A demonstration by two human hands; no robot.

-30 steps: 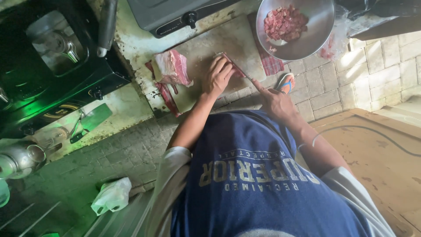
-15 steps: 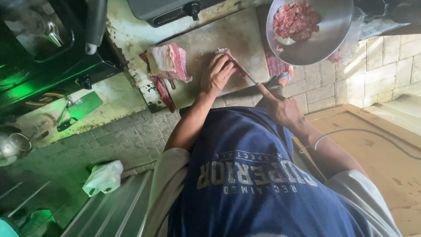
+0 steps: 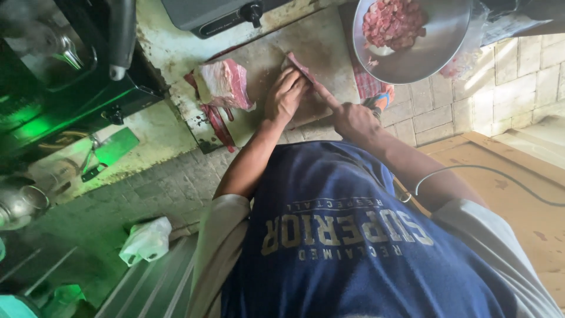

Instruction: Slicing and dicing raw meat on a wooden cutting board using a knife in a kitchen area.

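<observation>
While the left hand (image 3: 286, 94) is pressed flat on the small strip of raw meat (image 3: 296, 62) and the right hand (image 3: 355, 119) is wrapped around the knife (image 3: 321, 93), I'd say this is mid-slice. Blade runs from the right fist up toward 11 o'clock, ending just under the left fingertips. So both hands are close together, one clamped on the handle, one pinning the meat to the cutting board (image 3: 321, 44).

To do this cut well, my take: curl those left fingertips back so the knuckles guide the blade, since they sit right at the edge. Keep the strip held flat, draw the knife in long strokes instead of pushing down, and keep pieces the same size as what's already in the bowl.

Count, as far as I can see:
- one metal bowl (image 3: 438, 50) of chopped meat at 1 o'clock from the hands
- one big slab of meat (image 3: 223, 84) at 9 o'clock, on the board's left end
- one knife, one board
- one crumpled white bag (image 3: 146, 240) down at 7 o'clock on the surface (image 3: 141, 182)
</observation>
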